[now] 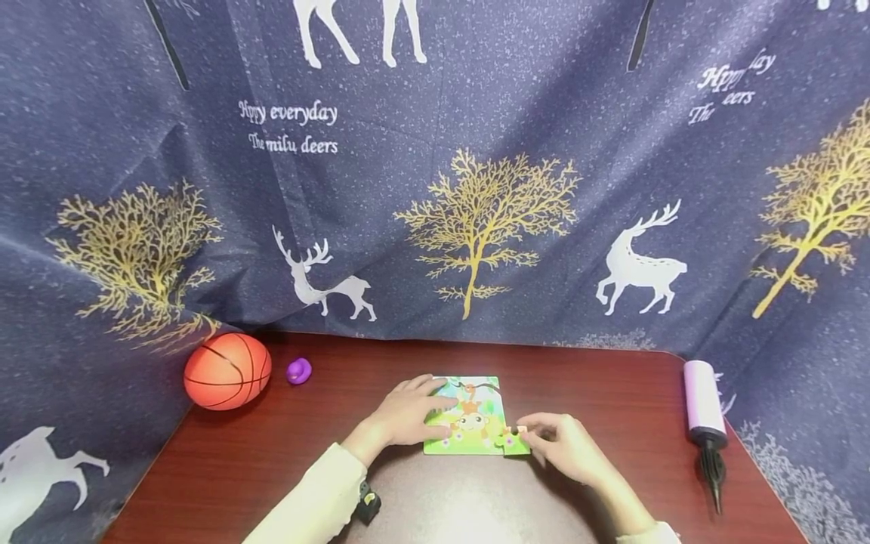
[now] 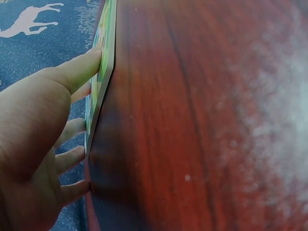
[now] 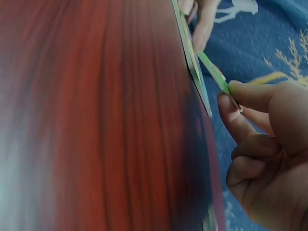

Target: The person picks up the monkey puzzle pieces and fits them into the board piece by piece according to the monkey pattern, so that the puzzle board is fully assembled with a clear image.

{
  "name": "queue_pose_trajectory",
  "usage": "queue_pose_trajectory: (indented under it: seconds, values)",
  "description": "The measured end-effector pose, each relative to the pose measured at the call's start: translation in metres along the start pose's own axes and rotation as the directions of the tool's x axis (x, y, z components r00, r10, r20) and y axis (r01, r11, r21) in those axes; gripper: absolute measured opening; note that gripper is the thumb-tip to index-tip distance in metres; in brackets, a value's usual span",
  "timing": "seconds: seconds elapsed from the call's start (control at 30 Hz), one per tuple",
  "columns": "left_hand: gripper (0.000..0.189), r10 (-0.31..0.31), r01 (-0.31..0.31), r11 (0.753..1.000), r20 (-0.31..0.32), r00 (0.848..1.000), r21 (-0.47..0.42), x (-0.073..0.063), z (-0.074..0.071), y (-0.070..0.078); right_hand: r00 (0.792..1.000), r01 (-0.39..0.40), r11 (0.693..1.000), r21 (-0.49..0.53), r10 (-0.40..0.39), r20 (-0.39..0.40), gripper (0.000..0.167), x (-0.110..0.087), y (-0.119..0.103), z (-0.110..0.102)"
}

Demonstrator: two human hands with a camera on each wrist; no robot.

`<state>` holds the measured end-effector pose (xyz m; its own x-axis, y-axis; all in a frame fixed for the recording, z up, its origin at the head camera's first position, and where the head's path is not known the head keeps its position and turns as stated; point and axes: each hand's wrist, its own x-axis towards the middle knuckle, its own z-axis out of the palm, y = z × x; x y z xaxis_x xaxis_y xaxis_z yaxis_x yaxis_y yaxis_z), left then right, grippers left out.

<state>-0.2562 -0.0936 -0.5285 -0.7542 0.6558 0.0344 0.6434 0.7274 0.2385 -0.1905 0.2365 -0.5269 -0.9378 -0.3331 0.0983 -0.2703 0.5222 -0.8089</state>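
Observation:
A square jigsaw puzzle [image 1: 445, 446] with a cartoon monkey on a green ground lies flat on the table. My left hand [image 1: 409, 414] rests on its left side, fingers spread and fairly straight; in the left wrist view the thumb [image 2: 82, 70] lies on the puzzle's face near its edge. My right hand [image 1: 567, 447] pinches a green puzzle piece [image 3: 215, 73] between thumb and fingertips, the other fingers curled in. In the right wrist view this piece is tilted above the puzzle board. From the head, it overlaps the puzzle's lower right corner.
An orange basketball [image 1: 227, 372] and a purple rubber duck [image 1: 298, 371] sit at the table's back left. A pink and black hand pump [image 1: 707, 408] lies along the right edge. A dark blue curtain [image 1: 381, 227] with deer and trees hangs behind the table [image 1: 612, 385].

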Motion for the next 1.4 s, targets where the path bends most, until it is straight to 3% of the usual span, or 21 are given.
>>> queue_pose_trajectory:
  seconds: [0.2, 0.43, 0.67, 1.07, 1.4]
  values:
    - [0.058, 0.004, -0.004, 1.0, -0.004, 1.0, -0.014, 0.001, 0.005, -0.001, 0.997, -0.08, 0.996, 0.047, 0.08, 0.007, 0.017, 0.017, -0.015, 0.02]
    - [0.057, 0.007, -0.007, 0.999, 0.001, 1.0, -0.034, 0.0, 0.003, 0.0, 0.989, -0.145, 0.989, 0.024, 0.145, -0.006, 0.016, 0.032, -0.024, 0.039]
    - [0.056, 0.004, -0.004, 0.999, 0.003, 1.0, -0.035, 0.001, 0.004, 0.0, 0.991, -0.136, 0.991, 0.012, 0.136, 0.01, 0.019, 0.041, -0.028, 0.052]
    - [0.056, 0.009, -0.009, 0.999, 0.005, 1.0, -0.039, 0.0, 0.002, 0.0, 0.988, -0.155, 0.986, 0.062, 0.155, 0.009, 0.023, 0.044, -0.034, 0.056]
    - [0.056, 0.01, -0.01, 1.0, -0.009, 1.0, -0.01, 0.0, 0.0, -0.001, 0.987, -0.161, 0.987, -0.014, 0.161, -0.013, 0.02, 0.048, -0.043, 0.062]
